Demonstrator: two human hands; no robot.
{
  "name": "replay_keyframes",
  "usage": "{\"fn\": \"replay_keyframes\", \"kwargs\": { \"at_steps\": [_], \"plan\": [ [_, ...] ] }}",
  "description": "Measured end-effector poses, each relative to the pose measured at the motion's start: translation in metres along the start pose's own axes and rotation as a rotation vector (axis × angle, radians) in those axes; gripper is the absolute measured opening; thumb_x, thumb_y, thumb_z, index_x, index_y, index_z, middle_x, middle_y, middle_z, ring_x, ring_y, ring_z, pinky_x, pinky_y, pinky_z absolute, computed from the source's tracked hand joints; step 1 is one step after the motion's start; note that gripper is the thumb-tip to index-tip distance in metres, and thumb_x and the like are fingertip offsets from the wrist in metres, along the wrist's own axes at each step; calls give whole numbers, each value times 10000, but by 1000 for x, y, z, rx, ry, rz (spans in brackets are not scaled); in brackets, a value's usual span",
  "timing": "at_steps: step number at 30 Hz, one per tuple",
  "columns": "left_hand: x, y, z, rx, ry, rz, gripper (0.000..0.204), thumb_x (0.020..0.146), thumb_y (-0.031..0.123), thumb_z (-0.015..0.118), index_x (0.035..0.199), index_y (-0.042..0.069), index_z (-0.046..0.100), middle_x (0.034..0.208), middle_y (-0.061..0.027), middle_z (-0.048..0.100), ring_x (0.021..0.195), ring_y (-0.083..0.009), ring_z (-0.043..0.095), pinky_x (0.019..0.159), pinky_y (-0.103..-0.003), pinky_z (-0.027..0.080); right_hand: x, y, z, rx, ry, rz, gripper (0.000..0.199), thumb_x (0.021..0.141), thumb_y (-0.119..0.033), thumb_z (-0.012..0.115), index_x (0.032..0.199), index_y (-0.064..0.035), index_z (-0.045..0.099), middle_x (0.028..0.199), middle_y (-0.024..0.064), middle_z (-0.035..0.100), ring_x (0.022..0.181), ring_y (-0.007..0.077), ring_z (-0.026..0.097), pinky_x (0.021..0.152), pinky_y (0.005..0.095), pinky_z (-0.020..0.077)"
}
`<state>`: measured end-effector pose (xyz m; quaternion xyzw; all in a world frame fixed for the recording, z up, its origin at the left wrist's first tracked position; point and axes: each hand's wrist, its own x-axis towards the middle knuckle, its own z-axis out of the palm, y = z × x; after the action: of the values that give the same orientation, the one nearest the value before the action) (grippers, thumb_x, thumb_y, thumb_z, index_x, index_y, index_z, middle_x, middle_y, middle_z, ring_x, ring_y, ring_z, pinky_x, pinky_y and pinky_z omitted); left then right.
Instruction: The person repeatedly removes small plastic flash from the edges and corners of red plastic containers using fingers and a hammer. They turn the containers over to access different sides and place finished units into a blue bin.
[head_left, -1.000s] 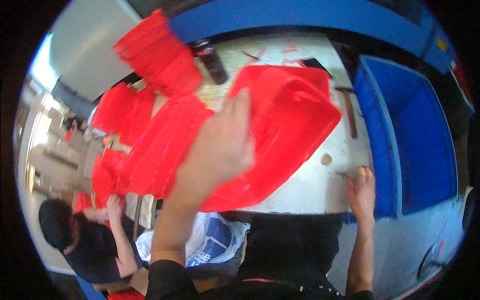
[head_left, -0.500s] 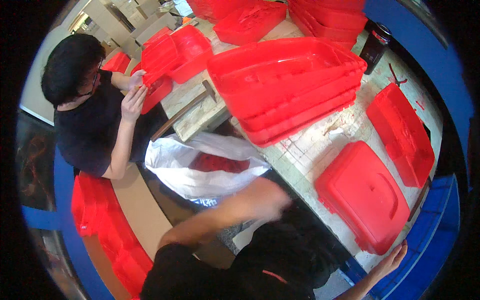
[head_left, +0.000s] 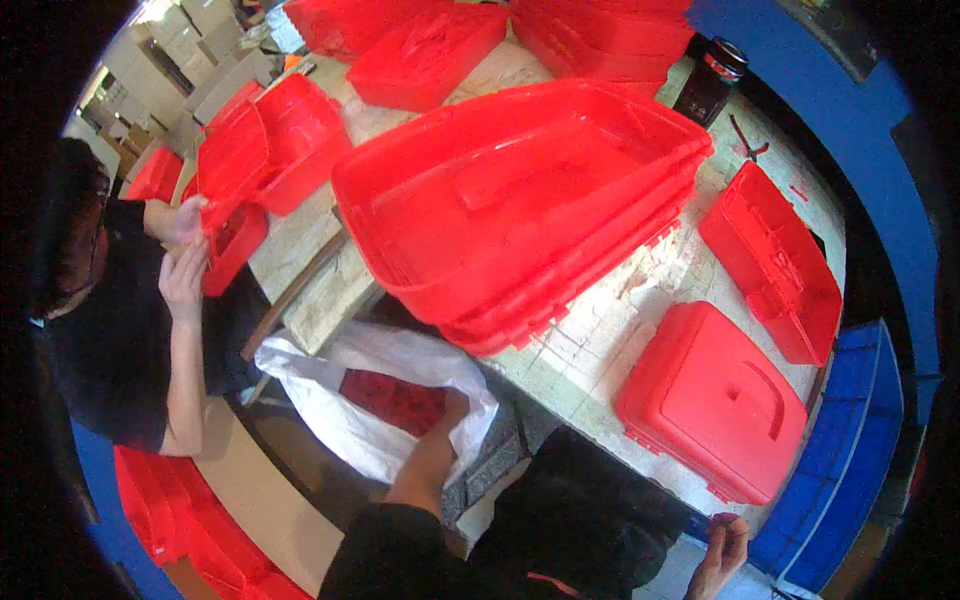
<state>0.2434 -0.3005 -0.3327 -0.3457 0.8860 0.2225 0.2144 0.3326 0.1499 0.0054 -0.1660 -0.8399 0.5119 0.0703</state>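
My left hand reaches down into a white woven sack that hangs open below the table edge. Small red pieces lie inside the sack, and its rim and contents hide my fingers. At the table's near right edge my right hand is raised with its fingers curled together; whatever they may hold is too small to make out. Just beyond it, a closed red plastic case with a moulded handle lies on the table.
A stack of red trays fills the table's middle. An open red case part, a dark jar and pliers lie to the right. A blue crate stands beside the table. At left a co-worker's hands hold a red case.
My left hand has gone down into the sack. My right hand has moved left and closer, off the red case's side, and its fingers have curled. The view has shifted.
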Motion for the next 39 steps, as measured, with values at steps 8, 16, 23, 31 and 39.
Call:
{"fn": "replay_keyframes", "kwargs": {
  "at_steps": [8,16,23,31,39],
  "plan": [
    [-1,-61,-63,-285,218,221,367,893,318,622,1155,70,689,1152,-212,682,1067,-386,655,899,-475,514,-3,-25,36,-63,-296,-139,203,971,-57,621,1167,-2,616,1042,84,686,919,135,635,859,284,528],
    [-242,28,-297,10,160,537,157,883,165,651,940,34,713,812,-188,695,752,-338,695,675,-423,532,16,-88,97,-75,-622,-893,584,741,-138,821,1268,-47,589,1267,125,612,1202,287,594,1018,395,491],
    [-324,209,-231,-1667,-882,514,365,1014,277,562,747,56,444,596,-49,443,462,-135,398,401,-283,301,-5,-76,77,-220,-244,-1070,406,782,-174,657,1142,5,599,1095,170,654,1099,309,628,1011,462,475],
    [-221,398,-207,-96,272,1256,378,974,304,571,1156,-22,635,1180,-220,655,1115,-380,609,980,-441,465,88,-49,-73,330,-22,-314,283,1065,-198,441,1244,2,531,750,-40,510,575,17,461,522,184,382],
    [-142,390,-160,-182,-7,1242,353,957,332,597,1066,9,688,1055,-223,681,1006,-396,640,881,-442,500,244,-80,2,-323,-701,-306,305,1030,-277,520,1051,24,570,815,225,615,770,332,626,719,413,483]
  ]
}}
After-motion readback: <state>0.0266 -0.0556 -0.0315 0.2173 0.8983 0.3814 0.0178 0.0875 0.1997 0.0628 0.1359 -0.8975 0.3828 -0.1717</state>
